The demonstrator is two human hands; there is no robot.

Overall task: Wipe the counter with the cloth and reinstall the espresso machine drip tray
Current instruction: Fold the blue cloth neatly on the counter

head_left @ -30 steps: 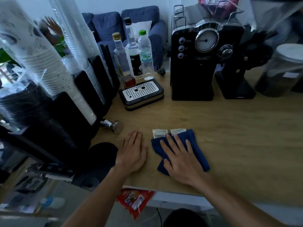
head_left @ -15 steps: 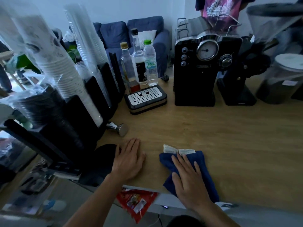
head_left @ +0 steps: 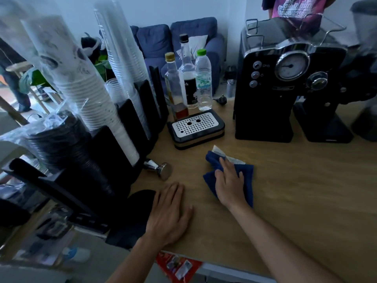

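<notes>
My right hand (head_left: 230,184) lies flat, fingers extended, pressing the blue cloth (head_left: 248,180) onto the counter (head_left: 306,190). It sits just nearer than the drip tray (head_left: 196,127), which stands out of and left of the espresso machine (head_left: 269,103). My left hand (head_left: 171,213) rests open on the wood, bracing. I'd press evenly through the palm, overlap my strokes, and steer clear of the tamper (head_left: 161,170).

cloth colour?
Dark blue cloth with white tags, under the right hand; head view.
</notes>
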